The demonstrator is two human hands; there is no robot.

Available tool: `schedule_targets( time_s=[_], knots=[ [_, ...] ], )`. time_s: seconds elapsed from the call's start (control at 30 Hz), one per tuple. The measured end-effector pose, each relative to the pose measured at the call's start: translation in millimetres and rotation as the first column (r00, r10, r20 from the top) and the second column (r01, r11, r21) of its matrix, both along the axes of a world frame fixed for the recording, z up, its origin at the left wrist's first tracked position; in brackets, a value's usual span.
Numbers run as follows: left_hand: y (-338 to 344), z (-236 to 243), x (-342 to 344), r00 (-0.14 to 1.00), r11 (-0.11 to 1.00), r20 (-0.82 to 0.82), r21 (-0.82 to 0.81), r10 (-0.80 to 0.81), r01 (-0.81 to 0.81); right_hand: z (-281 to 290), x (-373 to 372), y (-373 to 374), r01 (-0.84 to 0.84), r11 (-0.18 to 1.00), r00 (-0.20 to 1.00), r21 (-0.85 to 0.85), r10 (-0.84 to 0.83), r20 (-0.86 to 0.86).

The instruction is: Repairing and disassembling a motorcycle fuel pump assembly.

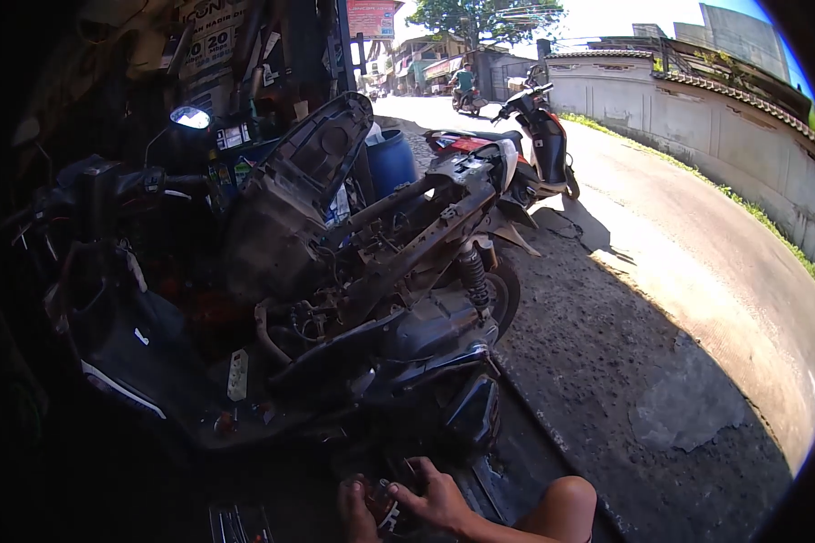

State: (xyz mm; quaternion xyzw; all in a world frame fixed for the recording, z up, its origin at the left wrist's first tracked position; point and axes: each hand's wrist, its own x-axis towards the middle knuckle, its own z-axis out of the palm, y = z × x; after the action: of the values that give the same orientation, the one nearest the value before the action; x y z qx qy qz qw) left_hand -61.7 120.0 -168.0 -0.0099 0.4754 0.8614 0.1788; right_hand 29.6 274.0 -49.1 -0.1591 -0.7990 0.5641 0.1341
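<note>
Low in the picture, my left hand (357, 512) and my right hand (442, 503) are close together, both closed on a small round part (388, 518). It looks dark reddish-brown with a light, notched edge; shadow and fingers hide much of it, and its exact kind is unclear. My right thumb lies over its top, and my left fingers are mostly in the dark. Just beyond my hands stands a partly stripped scooter (398, 299), its rear frame bare and its seat bucket (303, 172) tilted up. A black exhaust muffler (474, 412) sits nearest my right hand.
A white power strip (237, 375) rests on the scooter's footboard. Several slim metal tools (235, 523) lie left of my hands. Behind are a blue barrel (391, 163) and a red-and-black scooter (539, 140). A sunlit road runs along a wall (697, 113); a rider (464, 86) is farther off.
</note>
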Motion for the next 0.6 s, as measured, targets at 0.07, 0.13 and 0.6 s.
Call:
schedule_targets(
  time_s=[0.07,0.13,0.6],
  knots=[
    [0.0,-14.0,-2.0,0.997,0.999,-0.072,0.033,-0.009,0.011,-6.1,-10.1,-7.0,0.018,0.993,1.000,0.113,-0.019,0.004],
    [8.4,-17.8,0.9,0.996,0.994,-0.044,-0.065,0.082,-0.084,-9.4,-16.4,-12.8,0.072,0.975,0.997,0.209,-0.065,-0.040],
    [19.5,-4.7,13.5,0.986,0.919,-0.165,-0.391,-0.007,-0.059,-28.6,-27.7,-5.1,0.020,0.988,0.995,0.151,-0.033,0.089]
  ],
)
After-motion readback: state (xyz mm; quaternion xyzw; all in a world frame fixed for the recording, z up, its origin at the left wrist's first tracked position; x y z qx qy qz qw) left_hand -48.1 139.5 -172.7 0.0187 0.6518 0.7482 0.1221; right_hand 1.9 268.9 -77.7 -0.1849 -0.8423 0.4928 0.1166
